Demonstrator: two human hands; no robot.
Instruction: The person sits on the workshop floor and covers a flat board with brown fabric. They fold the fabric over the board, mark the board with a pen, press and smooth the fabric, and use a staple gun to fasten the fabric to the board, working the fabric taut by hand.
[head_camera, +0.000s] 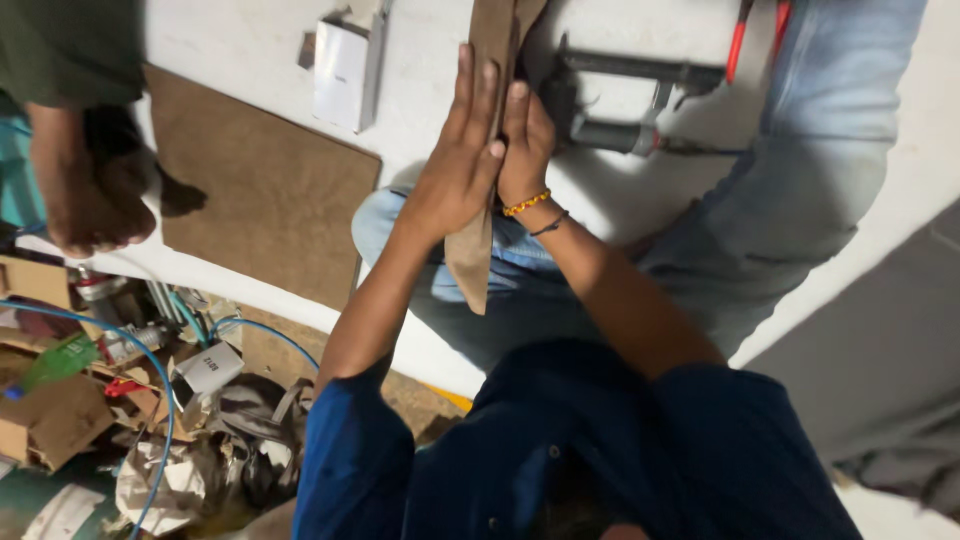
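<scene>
Strip (470, 262): a long, narrow piece of brown board held on edge between two flat palms, near the centre of the view. Its long axis runs from about 12 o'clock, where it leaves the top of the frame, down to about 6 o'clock, where its free end hangs over the person's knee in blue jeans (790, 170).

The left hand (462, 165) lies at 9 o'clock of the strip, fingers straight and together, pressed flat against its face. The right hand (524, 140) lies at 3 o'clock, also flat, with a beaded band at the wrist. Both hands are flattened rather than curled, sandwiching the strip between them; neither is nearer than the other.

At 3 o'clock of the hands, just beside the right one, a dark nail gun (625, 105) with a red hose lies on the white floor (250, 40). At 11 o'clock a small white box (345, 70) lies near. At 9 o'clock a large brown board (265, 195) lies flat, well apart from the hands, with another person's bare foot (90, 195) at its far edge.

Open floor lies between the board and the knee. At 7 o'clock a heap of cardboard, blue tubing (165, 400) and crumpled paper crowds the corner. Whether the strip's lower end touches the jeans is unclear from this angle.
</scene>
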